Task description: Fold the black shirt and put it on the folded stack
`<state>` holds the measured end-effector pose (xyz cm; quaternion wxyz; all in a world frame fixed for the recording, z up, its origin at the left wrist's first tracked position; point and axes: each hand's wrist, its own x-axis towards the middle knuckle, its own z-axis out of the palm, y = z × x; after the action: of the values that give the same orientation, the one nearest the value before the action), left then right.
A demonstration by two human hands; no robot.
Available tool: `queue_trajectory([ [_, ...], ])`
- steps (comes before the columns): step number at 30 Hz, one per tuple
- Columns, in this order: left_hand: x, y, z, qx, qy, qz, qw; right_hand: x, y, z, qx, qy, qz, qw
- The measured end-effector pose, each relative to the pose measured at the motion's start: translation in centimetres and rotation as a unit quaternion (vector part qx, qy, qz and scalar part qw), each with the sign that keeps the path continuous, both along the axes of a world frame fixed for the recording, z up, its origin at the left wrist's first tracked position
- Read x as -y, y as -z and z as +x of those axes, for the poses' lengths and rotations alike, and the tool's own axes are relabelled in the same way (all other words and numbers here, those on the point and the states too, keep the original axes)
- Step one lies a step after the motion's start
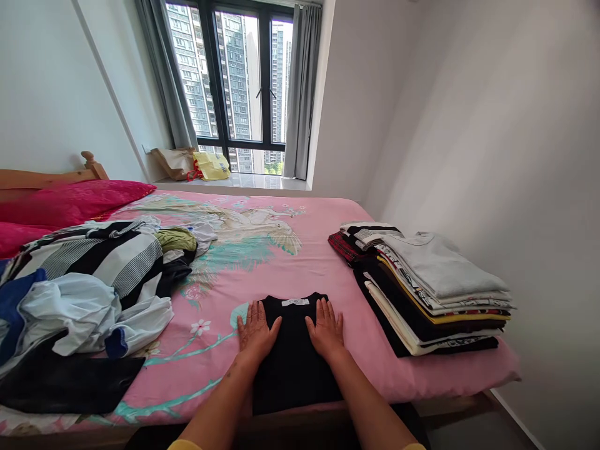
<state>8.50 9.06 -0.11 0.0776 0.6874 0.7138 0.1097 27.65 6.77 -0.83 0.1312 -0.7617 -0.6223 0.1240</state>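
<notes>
A black garment (293, 369) folded into a narrow strip lies on the pink bedsheet (300, 262) at the near edge of the bed, its white neck label facing the window. My left hand (255, 332) lies flat on its left edge, fingers spread. My right hand (325, 330) presses flat on its right side, fingers apart. Neither hand grips anything.
A stack of folded clothes (426, 290) sits on the bed's right side. A heap of unfolded clothes (89, 294) covers the left side. Red pillows (70, 203) lie by the wooden headboard. Bags (197, 164) rest on the windowsill. A white wall stands close on the right.
</notes>
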Motion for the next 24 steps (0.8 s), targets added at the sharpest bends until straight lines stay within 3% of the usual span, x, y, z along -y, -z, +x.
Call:
queue_trajectory([
  [3,-0.5,0.1,-0.8,0.048,-0.038,0.013,0.998,0.1,0.9,0.1,0.007,0.003,0.009,1.000],
  [7,-2.9,-1.3,-2.5,0.079,-0.077,-0.004,0.994,0.2,0.9,0.1,0.012,0.001,0.012,1.000],
  [11,-5.7,-2.2,-3.9,0.100,-0.064,-0.028,0.993,0.3,0.8,0.0,0.016,0.006,0.011,1.000],
  [14,-6.5,-2.3,-4.5,0.112,-0.053,-0.038,0.992,0.2,0.8,0.0,0.019,0.006,0.014,1.000],
  [18,-5.6,-2.4,-4.4,0.111,-0.059,-0.010,0.992,0.2,1.0,0.1,0.019,0.005,0.021,1.000],
  [21,-3.5,-2.8,-3.0,0.101,-0.054,0.028,0.993,0.2,1.1,0.1,0.020,0.006,0.030,0.999],
  [22,-2.5,-2.9,-2.3,0.096,-0.035,0.041,0.994,0.2,1.2,0.1,0.022,0.007,0.032,0.999],
  [24,-0.4,-2.9,-0.9,0.075,0.063,0.062,0.993,0.2,1.1,0.1,0.024,0.008,0.033,0.999],
])
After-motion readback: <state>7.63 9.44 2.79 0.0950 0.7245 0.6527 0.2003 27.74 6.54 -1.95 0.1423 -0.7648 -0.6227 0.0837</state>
